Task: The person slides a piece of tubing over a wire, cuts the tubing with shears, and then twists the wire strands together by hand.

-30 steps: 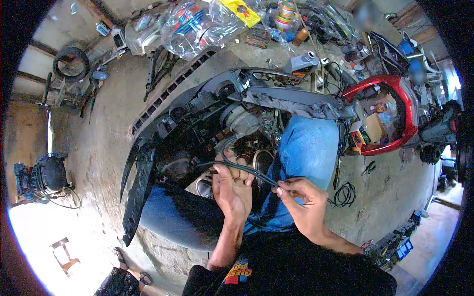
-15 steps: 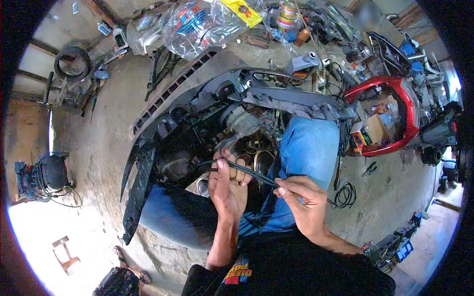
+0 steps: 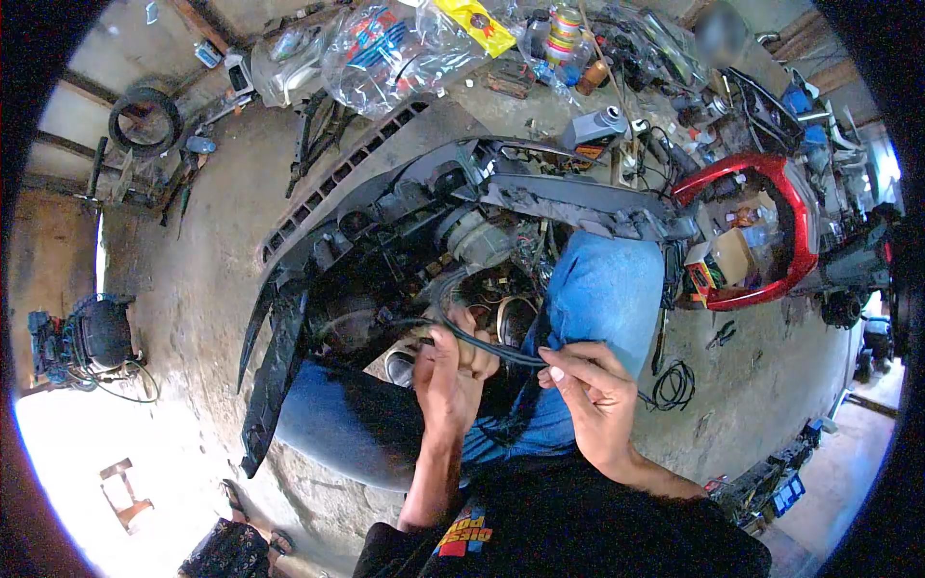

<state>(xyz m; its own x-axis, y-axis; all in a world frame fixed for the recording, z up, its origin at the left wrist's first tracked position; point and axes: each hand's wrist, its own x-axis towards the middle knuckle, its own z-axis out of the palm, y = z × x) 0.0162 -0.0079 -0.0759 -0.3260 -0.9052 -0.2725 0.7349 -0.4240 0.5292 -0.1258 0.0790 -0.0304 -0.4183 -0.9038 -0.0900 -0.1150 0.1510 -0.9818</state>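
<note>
A thin black cable [image 3: 501,353] runs in several strands between my two hands, above my knees. My left hand [image 3: 449,380] is closed with curled fingers round the cable's left part, thumb upward. Between thumb and fingertips, my right hand [image 3: 595,390] pinches the strands at their right end. Just beyond my hands is a large dark plastic vehicle panel [image 3: 385,202], its hollow side toward me. A round grey part [image 3: 477,236] and tangled wires lie within its curve. My shoes show below my left hand.
A red curved frame [image 3: 802,226] lies at right with a cardboard box inside it. Coiled black cable [image 3: 672,385] and pliers [image 3: 721,334] are on the floor. A tyre [image 3: 145,122] is at upper left. Another person's sandalled feet [image 3: 279,541] show at lower left.
The cable strands between my hands now sag and curve more. My left hand has turned slightly and its fingers have dropped a little; my right hand stays almost in place, still pinching.
</note>
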